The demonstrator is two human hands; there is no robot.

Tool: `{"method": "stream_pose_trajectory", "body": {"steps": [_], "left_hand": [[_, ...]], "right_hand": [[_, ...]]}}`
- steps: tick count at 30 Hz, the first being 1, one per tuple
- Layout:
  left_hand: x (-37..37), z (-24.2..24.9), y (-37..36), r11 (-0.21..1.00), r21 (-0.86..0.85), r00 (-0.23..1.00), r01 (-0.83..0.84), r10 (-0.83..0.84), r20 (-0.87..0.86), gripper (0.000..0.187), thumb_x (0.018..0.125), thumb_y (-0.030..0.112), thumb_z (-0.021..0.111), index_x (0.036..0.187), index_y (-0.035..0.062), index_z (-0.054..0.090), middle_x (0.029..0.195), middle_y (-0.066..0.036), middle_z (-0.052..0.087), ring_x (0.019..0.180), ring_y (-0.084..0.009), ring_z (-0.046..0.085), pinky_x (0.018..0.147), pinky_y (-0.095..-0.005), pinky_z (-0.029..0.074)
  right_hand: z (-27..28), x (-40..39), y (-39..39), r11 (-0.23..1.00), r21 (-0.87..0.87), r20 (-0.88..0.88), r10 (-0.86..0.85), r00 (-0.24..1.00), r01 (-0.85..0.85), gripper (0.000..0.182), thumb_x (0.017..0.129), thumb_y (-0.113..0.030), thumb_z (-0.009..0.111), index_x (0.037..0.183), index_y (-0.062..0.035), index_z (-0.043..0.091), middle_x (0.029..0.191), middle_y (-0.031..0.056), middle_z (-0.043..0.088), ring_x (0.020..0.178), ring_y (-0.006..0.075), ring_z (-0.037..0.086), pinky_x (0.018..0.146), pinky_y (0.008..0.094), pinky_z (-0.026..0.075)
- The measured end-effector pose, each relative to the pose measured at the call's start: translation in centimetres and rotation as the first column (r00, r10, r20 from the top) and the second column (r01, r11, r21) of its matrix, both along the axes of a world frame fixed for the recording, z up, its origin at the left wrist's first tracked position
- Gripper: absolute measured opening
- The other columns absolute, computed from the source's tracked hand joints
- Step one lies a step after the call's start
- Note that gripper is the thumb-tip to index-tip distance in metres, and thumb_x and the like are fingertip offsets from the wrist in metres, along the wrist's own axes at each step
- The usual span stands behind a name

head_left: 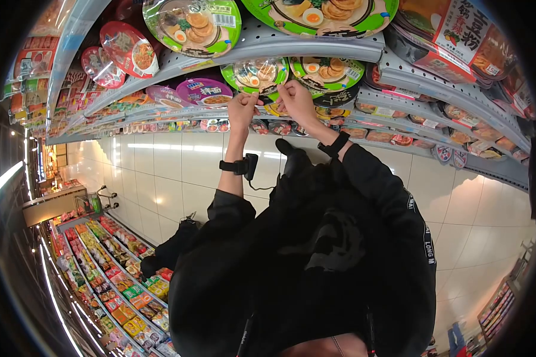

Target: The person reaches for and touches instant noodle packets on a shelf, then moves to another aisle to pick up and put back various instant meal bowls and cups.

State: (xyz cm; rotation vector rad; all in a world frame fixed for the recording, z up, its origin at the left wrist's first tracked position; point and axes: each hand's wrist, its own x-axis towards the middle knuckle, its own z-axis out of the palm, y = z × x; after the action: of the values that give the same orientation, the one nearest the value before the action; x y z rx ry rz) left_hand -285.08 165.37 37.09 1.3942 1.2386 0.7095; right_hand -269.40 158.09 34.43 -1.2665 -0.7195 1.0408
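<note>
A green instant noodle bowl with a picture of noodles, egg and meat on its lid sits at the front of a middle shelf. My left hand is closed, its thumb and fingertips at the bowl's near left edge. At the near right edge of the same bowl, the fingers of my right hand are curled in a pinch. Just to the right stands a second green noodle bowl, close to my right knuckles. Purple noodle bowls are to the left. My fingers partly hide the shelf edge below.
The shelf above juts out over my hands and carries larger-looking green bowls. Boxed packs fill the upper right. Behind me a tiled floor leads to another shelf of packets, with a person's dark-clothed leg beside it.
</note>
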Motion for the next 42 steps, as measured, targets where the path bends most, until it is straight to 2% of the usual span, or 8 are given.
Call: {"method": "stream_pose_trajectory", "body": {"steps": [10, 14, 24, 30, 34, 36, 39, 42], "left_hand": [[-0.3, 0.1, 0.6, 1.000, 0.017, 0.990, 0.007, -0.004, -0.143, 0.025, 0.091, 0.023, 0.071, 0.084, 0.0002, 0.066, 0.061, 0.000, 0.061, 0.049, -0.0043, 0.045, 0.045, -0.0214, 0.034], [-0.7, -0.2, 1.3, 1.000, 0.006, 0.979, 0.030, -0.028, -0.201, 0.028, 0.089, 0.026, 0.074, 0.085, -0.0018, 0.068, 0.057, 0.003, 0.054, 0.049, -0.0050, 0.044, 0.047, -0.0229, 0.034], [-2.2, -0.2, 4.0, 0.953, -0.204, 0.964, 0.225, -0.248, -0.092, 0.034, 0.091, 0.027, 0.073, 0.067, 0.0091, 0.058, 0.051, 0.002, 0.050, 0.044, -0.0063, 0.043, 0.043, -0.0225, 0.030], [-3.4, 4.2, 2.9, 0.846, -0.310, 0.899, 0.434, -0.431, 0.083, 0.038, 0.104, 0.027, 0.050, 0.119, -0.0071, 0.055, 0.098, -0.020, 0.072, 0.079, -0.0186, 0.072, 0.053, -0.0238, 0.048], [-6.2, 8.1, 3.8, 0.861, -0.076, 0.849, 0.504, -0.509, -0.139, 0.031, 0.104, 0.022, 0.050, 0.120, -0.0031, 0.056, 0.090, -0.015, 0.072, 0.074, -0.0172, 0.069, 0.053, -0.0227, 0.046], [-7.6, 9.2, 6.5, 0.796, 0.251, 0.824, 0.550, -0.468, -0.320, 0.026, 0.104, 0.019, 0.050, 0.119, 0.0008, 0.058, 0.084, -0.008, 0.067, 0.072, -0.0134, 0.062, 0.060, -0.0238, 0.046], [-6.2, 10.2, 7.0, 0.627, 0.560, 0.840, 0.542, -0.374, -0.394, 0.029, 0.104, 0.019, 0.047, 0.122, -0.0033, 0.055, 0.108, -0.013, 0.061, 0.096, -0.0182, 0.057, 0.089, -0.0329, 0.044], [-5.1, 8.6, 8.8, 0.447, 0.726, 0.853, 0.522, -0.264, -0.450, 0.037, 0.105, 0.021, 0.043, 0.126, -0.0063, 0.055, 0.120, -0.019, 0.058, 0.114, -0.0252, 0.054, 0.098, -0.0366, 0.043]], "right_hand": [[1.7, 0.2, -0.2, 0.993, -0.089, 0.220, 0.090, 0.971, -0.072, 0.055, 0.096, -0.034, 0.063, 0.128, 0.0068, 0.044, 0.074, 0.0131, 0.071, 0.051, 0.0159, 0.066, 0.048, 0.0264, 0.050], [2.3, 0.3, -0.3, 0.996, -0.029, 0.074, 0.081, 0.994, -0.079, 0.067, 0.095, -0.034, 0.063, 0.137, 0.0107, 0.035, 0.075, 0.0124, 0.073, 0.049, 0.0173, 0.066, 0.043, 0.0289, 0.050], [0.9, -0.8, 0.0, 0.989, -0.089, 0.535, -0.050, 0.843, 0.115, 0.039, 0.098, -0.035, 0.056, 0.094, 0.0033, 0.060, 0.065, 0.0170, 0.067, 0.070, 0.0385, 0.068, 0.067, 0.0494, 0.053], [-0.1, -1.4, 0.7, 0.982, -0.101, 0.572, -0.075, 0.817, 0.161, 0.040, 0.098, -0.037, 0.056, 0.096, 0.0029, 0.060, 0.077, 0.0242, 0.066, 0.076, 0.0443, 0.065, 0.068, 0.0532, 0.049], [1.1, -1.2, -0.2, 0.981, -0.149, 0.607, -0.007, 0.795, 0.122, 0.038, 0.098, -0.035, 0.056, 0.104, 0.0019, 0.060, 0.082, 0.0249, 0.066, 0.080, 0.0433, 0.065, 0.071, 0.0530, 0.050], [0.9, -1.3, -0.1, 0.982, -0.134, 0.629, -0.019, 0.778, 0.132, 0.037, 0.099, -0.034, 0.055, 0.107, 0.0019, 0.059, 0.080, 0.0243, 0.065, 0.079, 0.0427, 0.065, 0.071, 0.0526, 0.050], [0.7, -1.5, -0.3, 0.987, -0.101, 0.620, -0.037, 0.784, 0.127, 0.037, 0.099, -0.033, 0.056, 0.107, 0.0033, 0.059, 0.077, 0.0237, 0.064, 0.077, 0.0425, 0.064, 0.070, 0.0520, 0.049], [0.1, -2.1, -0.4, 0.986, -0.030, 0.618, -0.110, 0.778, 0.163, 0.037, 0.099, -0.032, 0.056, 0.107, 0.0040, 0.060, 0.077, 0.0236, 0.064, 0.076, 0.0432, 0.064, 0.070, 0.0518, 0.048]]}}
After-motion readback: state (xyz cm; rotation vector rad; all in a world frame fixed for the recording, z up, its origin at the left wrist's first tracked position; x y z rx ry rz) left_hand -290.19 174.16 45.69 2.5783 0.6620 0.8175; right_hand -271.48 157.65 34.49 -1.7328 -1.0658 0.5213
